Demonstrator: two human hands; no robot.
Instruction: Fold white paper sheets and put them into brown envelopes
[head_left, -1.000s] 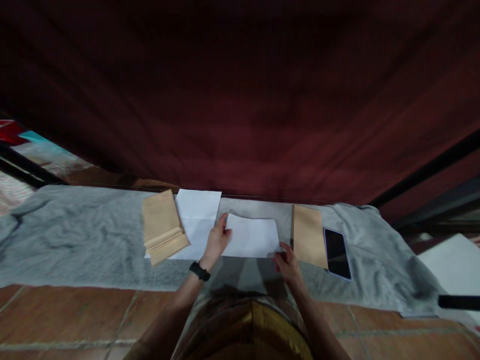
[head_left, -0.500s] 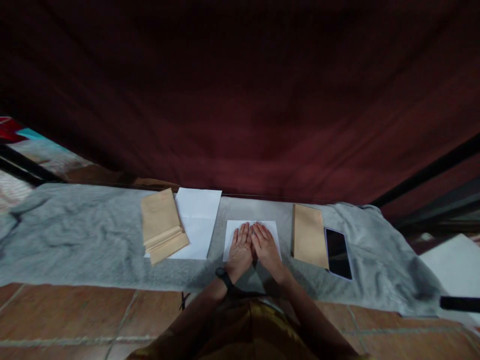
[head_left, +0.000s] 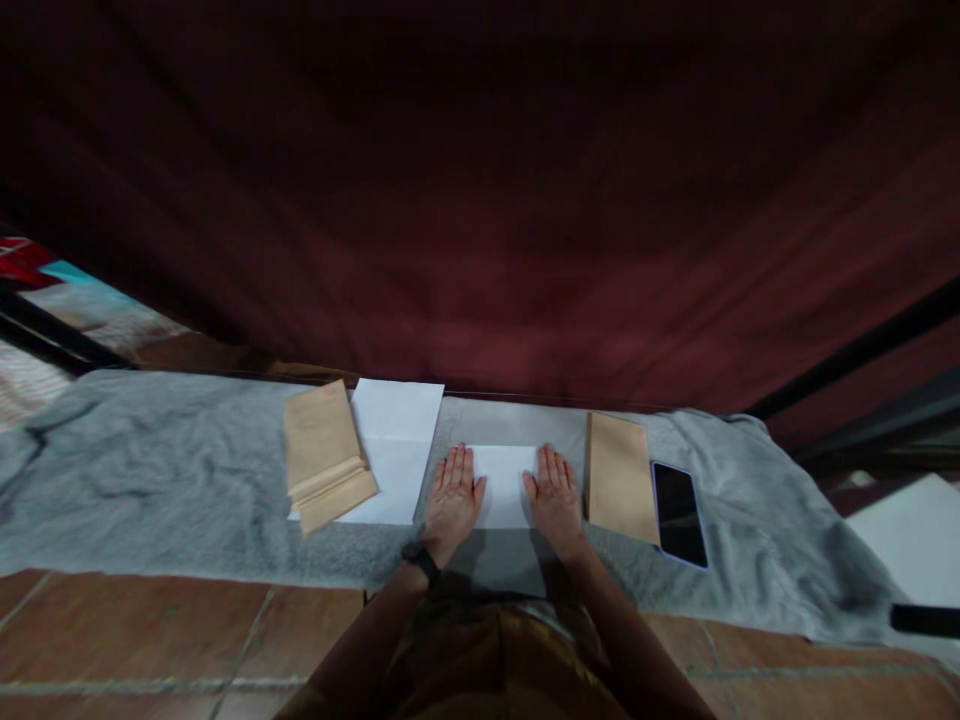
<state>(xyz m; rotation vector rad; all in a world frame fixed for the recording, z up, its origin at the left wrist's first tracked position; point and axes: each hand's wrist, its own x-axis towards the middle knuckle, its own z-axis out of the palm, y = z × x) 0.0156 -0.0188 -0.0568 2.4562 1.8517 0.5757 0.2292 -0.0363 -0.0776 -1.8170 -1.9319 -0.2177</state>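
Observation:
A small white sheet of paper (head_left: 504, 488), which looks folded, lies flat on the grey cloth in front of me. My left hand (head_left: 454, 502) rests flat over its left edge, fingers together and thumb out. On the opposite edge my right hand (head_left: 553, 498) lies flat in the same way. Neither hand grips anything. Between the thumbs the middle of the paper shows. Left of my left hand is a larger white sheet (head_left: 401, 440) with a crease across it, partly under a stack of brown envelopes (head_left: 322, 430).
Right of my hands lie more brown envelopes (head_left: 619, 475) and, beside them, a phone (head_left: 679, 512) with a dark screen. The grey cloth (head_left: 172, 470) covers the long surface. A dark red curtain (head_left: 495, 250) hangs behind it. Tiled floor (head_left: 150, 630) shows along the near side.
My hands were together at the middle of the small white paper. They have slid apart, the left one to the left edge and the right one to the right edge.

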